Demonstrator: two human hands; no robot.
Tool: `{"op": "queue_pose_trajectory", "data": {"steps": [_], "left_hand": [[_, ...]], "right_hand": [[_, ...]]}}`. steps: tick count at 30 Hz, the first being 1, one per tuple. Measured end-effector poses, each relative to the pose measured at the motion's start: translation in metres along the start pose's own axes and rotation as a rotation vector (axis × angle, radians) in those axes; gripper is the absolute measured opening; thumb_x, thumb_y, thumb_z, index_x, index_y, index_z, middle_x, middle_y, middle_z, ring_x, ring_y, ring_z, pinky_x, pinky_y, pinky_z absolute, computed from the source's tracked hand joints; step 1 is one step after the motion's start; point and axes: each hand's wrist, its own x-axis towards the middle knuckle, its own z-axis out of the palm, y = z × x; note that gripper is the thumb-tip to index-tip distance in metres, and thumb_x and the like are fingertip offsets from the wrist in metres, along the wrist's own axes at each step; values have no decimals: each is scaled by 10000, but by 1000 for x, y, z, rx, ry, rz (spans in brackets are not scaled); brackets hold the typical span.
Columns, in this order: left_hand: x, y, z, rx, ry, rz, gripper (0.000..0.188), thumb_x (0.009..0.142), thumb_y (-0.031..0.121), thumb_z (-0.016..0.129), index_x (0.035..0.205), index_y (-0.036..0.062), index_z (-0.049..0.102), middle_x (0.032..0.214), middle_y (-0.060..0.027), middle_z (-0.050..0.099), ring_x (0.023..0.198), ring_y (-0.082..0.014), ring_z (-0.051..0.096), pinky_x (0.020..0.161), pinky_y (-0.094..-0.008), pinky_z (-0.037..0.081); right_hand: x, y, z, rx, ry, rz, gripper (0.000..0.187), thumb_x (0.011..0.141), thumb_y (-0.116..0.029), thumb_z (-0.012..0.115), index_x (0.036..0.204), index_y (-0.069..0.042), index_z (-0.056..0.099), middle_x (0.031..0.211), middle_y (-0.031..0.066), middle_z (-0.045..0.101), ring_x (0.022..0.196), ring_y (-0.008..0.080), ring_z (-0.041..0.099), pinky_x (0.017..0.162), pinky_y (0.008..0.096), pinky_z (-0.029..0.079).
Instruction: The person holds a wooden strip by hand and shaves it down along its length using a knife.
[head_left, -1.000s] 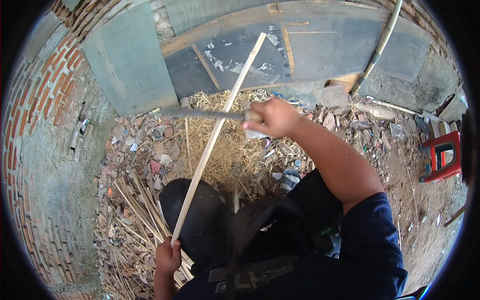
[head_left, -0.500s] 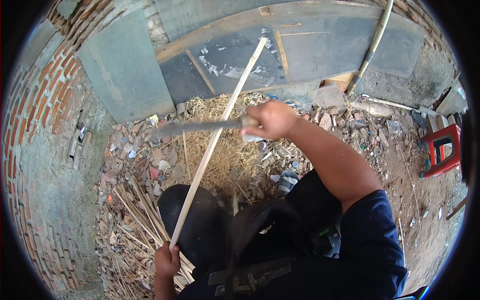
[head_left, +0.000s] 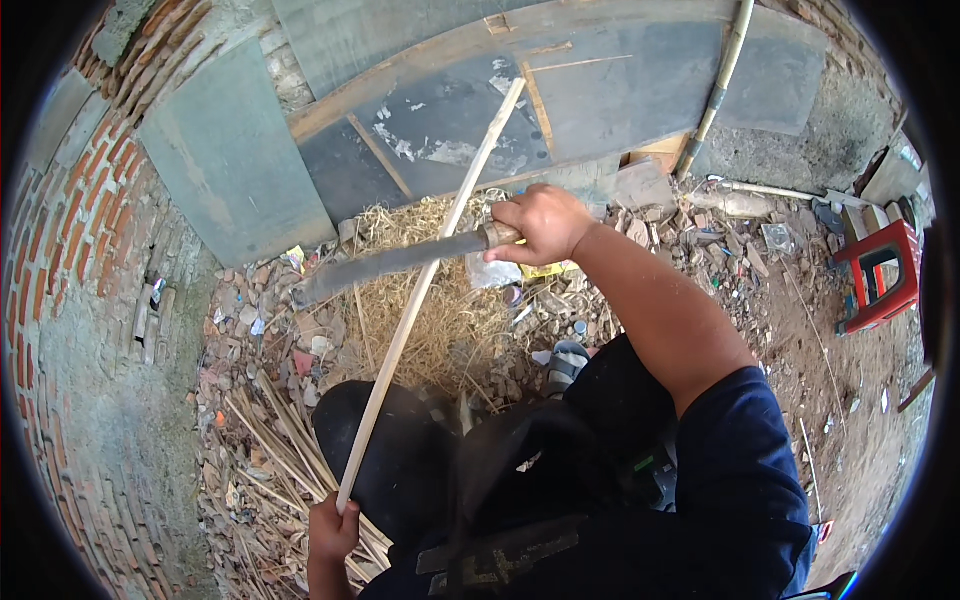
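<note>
My left hand is closed round the lower end of a long pale bamboo or wood strip, beside my left knee. The strip slants up and away toward the boards at the back. Higher up, my right hand grips the wooden handle of a machete. Its long dark blade crosses the strip and points to the left, the tip angled a little toward me. Whether the edge touches the strip, I cannot tell. Under the blade lies a heap of curly pale shavings.
More thin strips lie in a bundle by my left leg. Rubble and litter cover the ground. Grey boards and a leaning pole stand ahead, a brick wall at left, a red stool at right.
The machete has swung so its tip dips nearer to me, and its blade is less blurred. My left hand keeps its hold on the strip. The whole view has shifted slightly.
</note>
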Motion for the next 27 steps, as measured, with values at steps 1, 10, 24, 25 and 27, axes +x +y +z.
{"op": "queue_pose_trajectory", "data": {"steps": [1, 10, 24, 25, 27], "left_hand": [[3, 3, 1, -2, 5, 7, 457, 991, 402, 587, 787, -7, 594, 555, -164, 532, 515, -337, 605, 500, -415, 432], [6, 8, 0, 45, 63, 31, 497, 995, 439, 564, 785, -10, 594, 564, -188, 538, 528, -397, 598, 503, -444, 429], [-2, 7, 0, 317, 183, 41, 353, 951, 332, 631, 786, 26, 567, 610, -228, 574, 620, -496, 595, 557, -534, 456], [-5, 10, 0, 248, 153, 21, 341, 945, 320, 641, 787, 27, 567, 619, -231, 579, 627, -494, 598, 564, -533, 458], [-7, 15, -7, 133, 63, -43, 313, 935, 296, 662, 805, 22, 583, 646, -240, 592, 635, -490, 601, 569, -530, 455]], "right_hand": [[-1, 6, -3, 90, -20, -41, 568, 928, -636, 598, 936, -70, 647, 709, 162, 670, 677, 329, 693, 664, 474, 561], [-25, 45, 5, 197, 90, 730, 611, 949, -643, 552, 1034, -47, 659, 679, 171, 677, 648, 360, 698, 663, 501, 566], [-14, 33, -8, 230, -65, 632, 663, 933, -657, 558, 977, -6, 672, 850, 226, 710, 880, 416, 699, 812, 510, 544], [-12, 28, -14, 221, -127, 590, 654, 912, -669, 576, 950, -25, 684, 850, 216, 712, 870, 417, 697, 804, 506, 547], [-5, 21, -21, 177, -200, 532, 647, 900, -674, 587, 951, -36, 687, 852, 211, 714, 865, 415, 697, 803, 507, 549]]}}
